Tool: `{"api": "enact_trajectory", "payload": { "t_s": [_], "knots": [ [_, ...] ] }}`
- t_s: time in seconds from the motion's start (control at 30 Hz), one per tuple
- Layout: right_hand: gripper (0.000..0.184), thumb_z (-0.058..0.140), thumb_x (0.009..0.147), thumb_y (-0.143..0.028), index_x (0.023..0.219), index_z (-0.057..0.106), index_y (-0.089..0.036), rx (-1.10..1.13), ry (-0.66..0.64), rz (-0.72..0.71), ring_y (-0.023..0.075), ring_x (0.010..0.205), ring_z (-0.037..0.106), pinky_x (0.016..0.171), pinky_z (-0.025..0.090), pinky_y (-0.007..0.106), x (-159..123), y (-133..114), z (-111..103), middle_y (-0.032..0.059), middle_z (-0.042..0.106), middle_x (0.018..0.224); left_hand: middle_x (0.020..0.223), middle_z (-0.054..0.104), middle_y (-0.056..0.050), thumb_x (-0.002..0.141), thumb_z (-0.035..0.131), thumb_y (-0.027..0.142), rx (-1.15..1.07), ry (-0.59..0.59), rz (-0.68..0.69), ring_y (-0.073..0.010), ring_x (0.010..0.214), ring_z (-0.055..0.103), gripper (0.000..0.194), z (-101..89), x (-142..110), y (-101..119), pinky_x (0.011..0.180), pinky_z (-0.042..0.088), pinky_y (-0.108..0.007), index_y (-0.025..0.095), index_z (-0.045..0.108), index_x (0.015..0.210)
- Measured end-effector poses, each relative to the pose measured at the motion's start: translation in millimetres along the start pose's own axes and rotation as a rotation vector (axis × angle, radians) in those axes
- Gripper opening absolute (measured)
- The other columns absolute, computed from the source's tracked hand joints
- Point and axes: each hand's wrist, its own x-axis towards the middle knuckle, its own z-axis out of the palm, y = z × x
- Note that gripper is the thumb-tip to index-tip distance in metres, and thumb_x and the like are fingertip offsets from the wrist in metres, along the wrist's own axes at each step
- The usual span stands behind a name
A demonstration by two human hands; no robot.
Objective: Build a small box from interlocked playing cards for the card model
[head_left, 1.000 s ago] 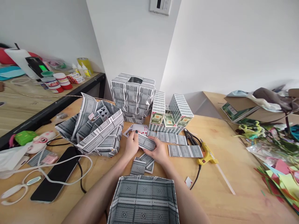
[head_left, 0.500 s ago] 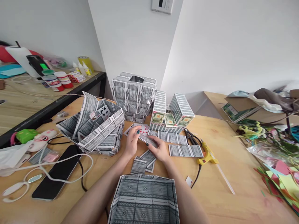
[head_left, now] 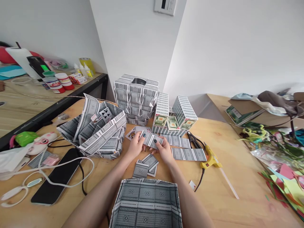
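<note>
Cards (head_left: pixel 149 139), apparently joined in a strip, span your left hand (head_left: pixel 136 147) and right hand (head_left: pixel 166 152), each nearly closed, thumb above and fingers beneath, one at either end, probably to keep the piece flat. You hold it above the table (head_left: pixel 239 164), toward its far edge. Loose cards (head_left: pixel 140 170) lie between your wrists, within easy reach. Your glue gun (head_left: pixel 211 161) rests at the right, nozzle toward the far edge, likely keeping its tip off your arms.
</note>
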Motion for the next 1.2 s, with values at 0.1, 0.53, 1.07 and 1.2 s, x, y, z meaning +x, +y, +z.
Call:
{"api": "enact_trajectory", "payload": {
  "t_s": [0.1,0.53,1.07,1.2],
  "knots": [
    [0.034,0.057,0.075,-0.047,0.089,0.035,-0.024,0.006,-0.018,-0.033,0.0147,0.055,0.064,0.048,0.055,0.028,-1,2,2,-0.0049,0.060,0.064,0.043,0.047,0.007,0.082,0.044,0.034,0.012,-0.104,-0.010,-0.0103,0.028,0.042,0.014,1.1,-2,-2,0.030,0.031,-0.020,0.020,0.044,0.086],
    [0.033,0.052,0.078,-0.050,0.092,0.034,-0.026,0.060,-0.030,-0.068,0.0164,0.057,0.064,0.055,0.054,0.034,0,-2,2,-0.0022,0.062,0.072,0.045,0.046,0.010,0.078,0.051,0.034,-0.037,-0.008,0.012,-0.0080,0.031,0.041,0.019,5.4,-5,5,0.032,0.030,-0.018,0.021,0.038,0.083],
    [0.051,0.057,0.077,-0.030,0.127,0.046,-0.026,-1.161,-0.182,-0.526,0.0256,0.090,0.047,0.082,0.041,0.043,-2,1,9,0.0085,0.060,0.115,0.057,0.054,0.004,0.082,0.044,0.044,-0.193,0.398,0.050,-0.0082,0.039,0.047,0.025,-6.4,7,-1,0.036,0.035,-0.020,0.021,0.034,0.085],
    [0.046,0.057,0.079,-0.031,0.124,0.049,-0.025,-1.175,-0.099,-0.548,0.0267,0.088,0.046,0.079,0.042,0.042,0,3,6,0.0086,0.065,0.093,0.056,0.053,0.005,0.082,0.042,0.047,-0.143,0.397,0.050,-0.0081,0.039,0.046,0.028,-7.8,9,-2,0.037,0.038,-0.021,0.021,0.035,0.089]
  ]
}}
